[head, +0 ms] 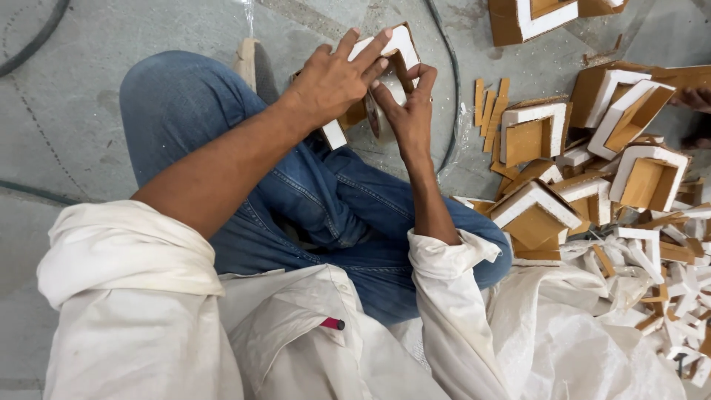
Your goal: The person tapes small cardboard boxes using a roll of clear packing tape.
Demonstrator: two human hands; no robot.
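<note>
I sit cross-legged on the floor in blue jeans and a white shirt. My left hand [333, 78] grips a small brown-and-white corner block [396, 48] from above, fingers spread over its white edge. My right hand [407, 107] holds a roll of clear tape [381, 115] against the block's underside, with thumb and fingers pinching near the block. The block sits above my knees, partly hidden by both hands.
A heap of similar brown-and-white corner blocks [570, 155] lies on the grey concrete floor to my right. Loose strips and offcuts [681, 274] spill onto a white woven sack [592, 341]. A dark cable [452, 81] curves past. Another person's hand [696, 96] shows at the right edge.
</note>
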